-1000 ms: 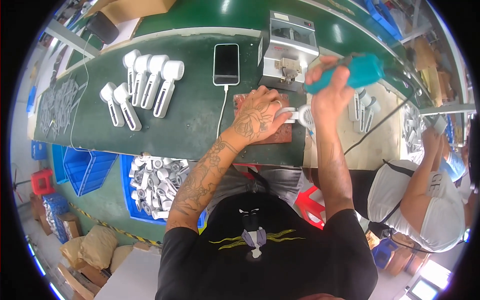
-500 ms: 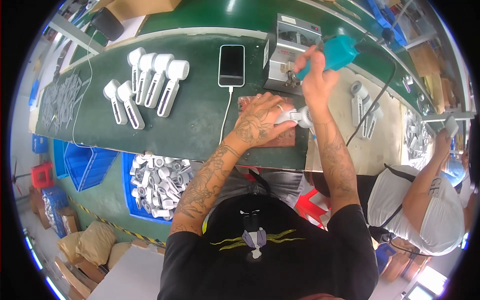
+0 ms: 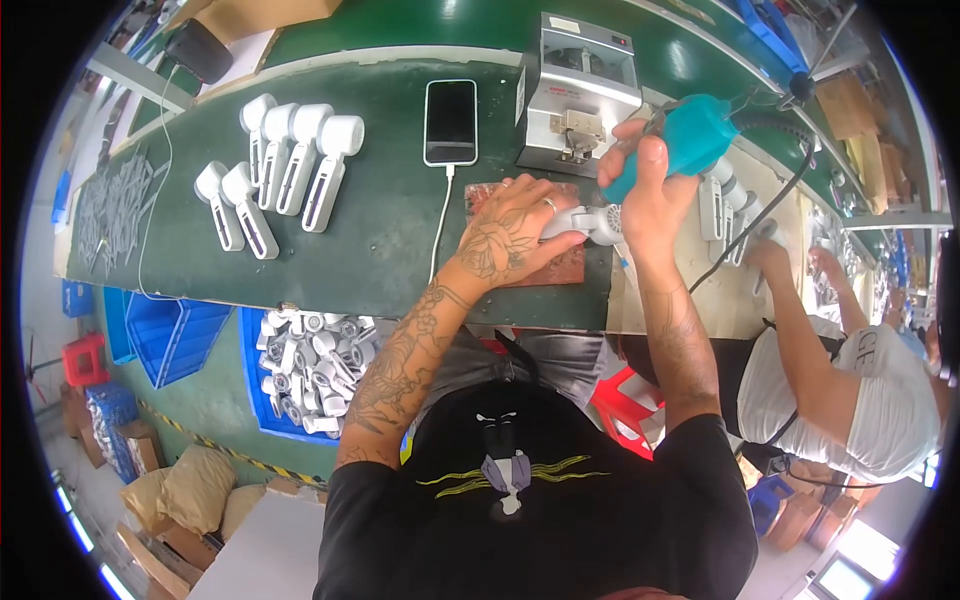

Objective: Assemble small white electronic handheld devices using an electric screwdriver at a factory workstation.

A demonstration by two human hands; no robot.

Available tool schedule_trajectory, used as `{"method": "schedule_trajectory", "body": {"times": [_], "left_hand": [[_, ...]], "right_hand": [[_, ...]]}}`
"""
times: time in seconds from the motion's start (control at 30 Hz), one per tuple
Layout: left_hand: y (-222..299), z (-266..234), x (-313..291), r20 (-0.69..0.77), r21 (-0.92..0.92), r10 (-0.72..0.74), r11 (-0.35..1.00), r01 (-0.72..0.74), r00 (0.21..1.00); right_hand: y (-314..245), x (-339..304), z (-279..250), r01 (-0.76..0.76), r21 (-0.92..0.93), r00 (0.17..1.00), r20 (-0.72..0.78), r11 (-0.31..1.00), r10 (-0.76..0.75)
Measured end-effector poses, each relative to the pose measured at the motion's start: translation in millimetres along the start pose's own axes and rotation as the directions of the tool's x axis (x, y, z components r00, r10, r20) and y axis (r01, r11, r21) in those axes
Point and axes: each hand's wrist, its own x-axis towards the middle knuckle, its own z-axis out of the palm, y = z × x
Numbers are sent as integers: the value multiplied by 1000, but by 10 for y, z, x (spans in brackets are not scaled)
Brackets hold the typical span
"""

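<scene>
My left hand [image 3: 515, 228] is closed around a small white handheld fan [image 3: 603, 224] and presses it onto a reddish-brown mat [image 3: 545, 272]. The fan lies sideways, its round head pointing right, while most of its handle is hidden under my fingers. A teal electric screwdriver [image 3: 698, 138] is gripped in my right hand [image 3: 650, 190], above and just right of the fan head. Its cable trails off to the right. Where the driver's tip sits is hidden behind my hand.
Several white fans [image 3: 292, 160] stand grouped left of a charging phone [image 3: 451, 122]. Behind my hands is a metal screw-feeder machine [image 3: 578, 90]. A blue bin [image 3: 262, 390] of white parts sits below the table's left front edge. A co-worker's hands [image 3: 770, 255] work at the right.
My right hand and the screwdriver have moved right and nearer, away from the screw feeder. The left hand keeps holding the fan. The co-worker's arm has come down to the table.
</scene>
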Motion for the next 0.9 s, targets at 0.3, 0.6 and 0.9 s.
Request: {"method": "schedule_trajectory", "body": {"times": [0.3, 0.6, 0.9], "left_hand": [[7, -15, -11, 59, 10, -21, 1000, 20, 998], [46, -21, 4, 33, 72, -9, 997, 7, 999], [-14, 42, -40, -27, 118, -12, 993, 15, 1000]], "right_hand": [[79, -58, 32, -56, -61, 998, -5, 997, 56], [220, -56, -26, 1, -71, 998, 70, 997, 4], [137, 40, 29, -58, -88, 998, -2, 994, 58]]}}
